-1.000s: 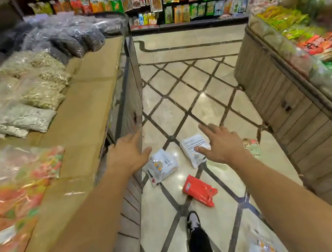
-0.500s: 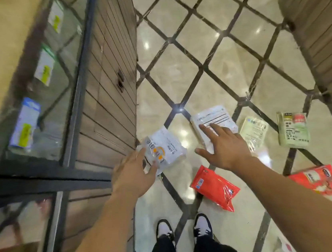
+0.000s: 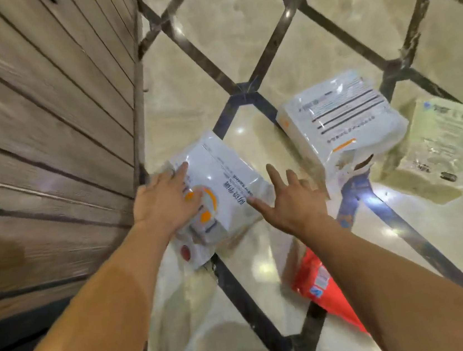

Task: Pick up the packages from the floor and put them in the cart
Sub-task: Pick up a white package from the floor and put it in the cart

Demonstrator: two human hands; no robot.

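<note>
Head view: polished cream floor crossed by dark diagonal bands, a wood-slatted counter side rising along the left. Near the counter's foot, a white package with an orange circle, flat on the floor. Left hand laid on its near-left part, fingers fairly straight and spread over the wrapper, index reaching up along the left edge; whether the thumb hooks under the edge, cannot tell. Right hand just beside the same package's right edge, fingers spread and released, thumb tip at the edge, nothing grasped. Further right, a second white package with dark printed lines, tilted, its lower end torn-looking. Just beside that, touching or nearly so, a pale green package. Below the right forearm, a red package, partly hidden by the arm. All somewhat motion-blurred.
</note>
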